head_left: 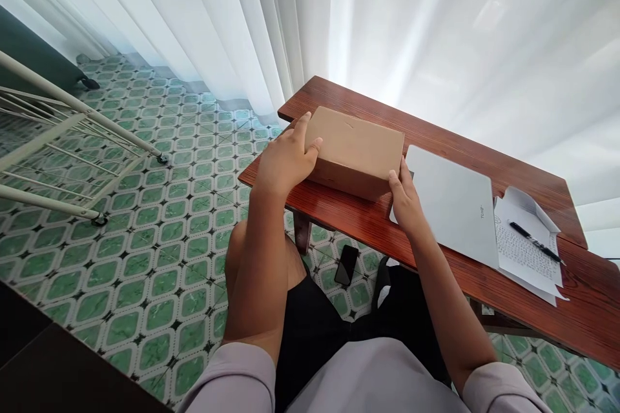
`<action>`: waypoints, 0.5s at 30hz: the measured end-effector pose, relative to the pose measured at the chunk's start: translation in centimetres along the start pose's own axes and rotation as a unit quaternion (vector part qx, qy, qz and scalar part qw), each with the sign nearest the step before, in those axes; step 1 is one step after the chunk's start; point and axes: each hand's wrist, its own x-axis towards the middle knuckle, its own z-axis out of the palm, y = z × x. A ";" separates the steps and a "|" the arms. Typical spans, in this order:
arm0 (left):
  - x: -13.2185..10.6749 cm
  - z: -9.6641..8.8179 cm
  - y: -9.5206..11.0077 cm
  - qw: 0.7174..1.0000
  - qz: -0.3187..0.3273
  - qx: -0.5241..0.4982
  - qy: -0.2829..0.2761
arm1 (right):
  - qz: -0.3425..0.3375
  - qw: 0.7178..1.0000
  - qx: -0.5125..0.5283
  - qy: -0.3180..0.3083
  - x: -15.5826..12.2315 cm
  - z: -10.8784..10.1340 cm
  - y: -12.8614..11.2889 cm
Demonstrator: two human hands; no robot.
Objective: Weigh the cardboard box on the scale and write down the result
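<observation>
Head view: we record a closed cardboard box [356,151] lying flat at the left end of the wooden surface [436,135].
Left grip: the left hand [285,158] wraps the box's left end, thumb along the top edge, fingers closed on it.
Right grip: the right hand [404,197] clasps the near right corner, fingers curled against the side.
Step in hand: we judge the box is held at both ends, resting on the surface, not lifted.
Next move calls for: even pressure from both sides, and clearance from the laptop [453,203] just beside the box's right end.
Surroundings: paper [526,251] with a pen [535,242] beyond the laptop; a phone [346,264] on the tiled floor [159,219] below.
</observation>
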 end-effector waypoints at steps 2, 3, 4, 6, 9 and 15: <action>0.1 0.2 0.0 1.000 0.004 0.007 -0.008 | -0.006 1.000 -0.005 0.000 0.0 0.2 0.1; 0.2 0.2 0.0 1.000 0.007 0.008 -0.010 | -0.009 1.000 -0.006 0.002 0.0 0.2 0.1; 0.3 0.3 0.0 1.000 0.007 0.007 -0.011 | -0.012 1.000 -0.006 0.004 0.1 0.3 0.2; 0.4 0.5 0.0 1.000 0.004 0.003 -0.010 | -0.018 1.000 -0.007 0.007 0.1 0.3 0.3; 0.4 0.6 0.1 1.000 0.005 0.001 -0.007 | -0.023 1.000 -0.005 0.007 0.2 0.3 0.3; 0.4 0.7 0.1 1.000 0.017 -0.003 0.003 | -0.020 1.000 -0.019 0.010 0.2 0.2 0.3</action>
